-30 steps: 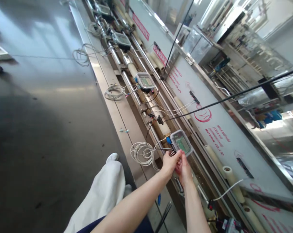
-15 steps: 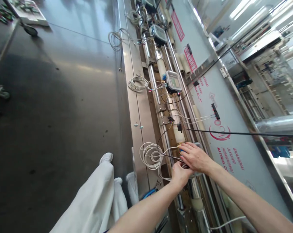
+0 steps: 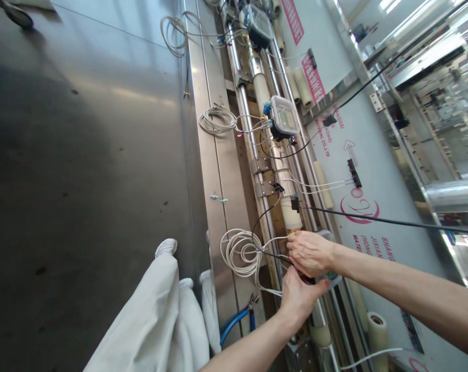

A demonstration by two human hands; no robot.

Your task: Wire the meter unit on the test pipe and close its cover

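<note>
**Both hands on meter box [image 3: 329,276] at the steel rails [image 3: 263,217]**

Meter box mostly hidden under the hands, only a green corner and grey edge showing, sitting on the rails just past the cream roller [image 3: 291,219]. We see the right hand [image 3: 310,253] curled over from the right, left hand [image 3: 300,298] closed in below it. Both clenched; we cannot tell whether on the box or the black wires [image 3: 274,253]. White cable coil [image 3: 239,253] just left, over the steel desk [image 3: 222,248]. Second clear-lidded meter [image 3: 284,118] further up the rails.
</note>
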